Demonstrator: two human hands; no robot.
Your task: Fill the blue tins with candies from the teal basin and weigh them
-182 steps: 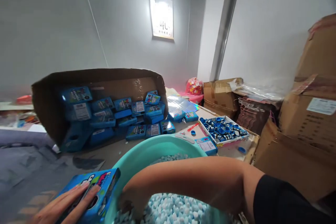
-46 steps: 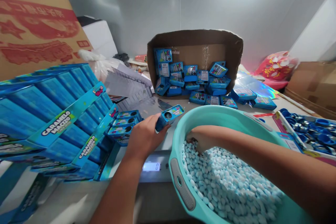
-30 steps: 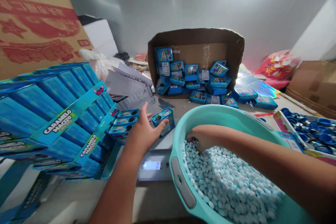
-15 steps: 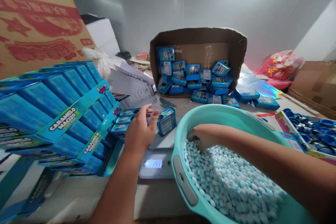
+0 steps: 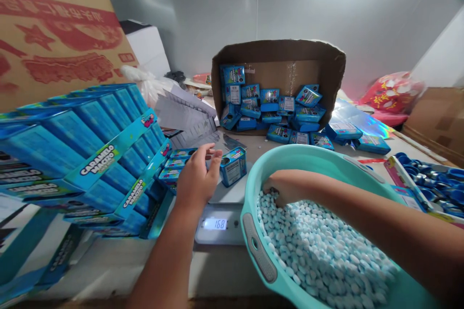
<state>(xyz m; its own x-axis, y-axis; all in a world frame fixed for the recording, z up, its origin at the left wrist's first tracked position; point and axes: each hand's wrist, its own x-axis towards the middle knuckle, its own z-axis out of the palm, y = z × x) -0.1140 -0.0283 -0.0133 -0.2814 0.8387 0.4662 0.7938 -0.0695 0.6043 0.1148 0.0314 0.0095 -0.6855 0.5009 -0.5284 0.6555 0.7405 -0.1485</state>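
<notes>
My left hand (image 5: 201,170) is held over the digital scale (image 5: 217,239), thumb apart from the fingers and nothing gripped. Just right of the thumb, a blue tin (image 5: 234,166) stands upright on the scale's plate. On the other side, several more blue tins (image 5: 170,174) are partly covered by the hand. The lit display reads 168. My right hand (image 5: 282,186) reaches down into the pale blue and white candies (image 5: 319,246) at the left side of a turquoise tub (image 5: 261,174). Its fingertips are sunk among the candies, so their grip is hidden.
Stacked display trays of blue packs (image 5: 87,140) fill the left side. Behind, a cardboard box (image 5: 275,50) lies on its side with several closed tins spilling out. Shiny blue pieces (image 5: 431,178) fill a tray at right. Papers (image 5: 188,111) lie behind my left hand.
The scale's reading has gone from 149 to 168. The whole view has shifted slightly; both hands keep nearly the same places.
</notes>
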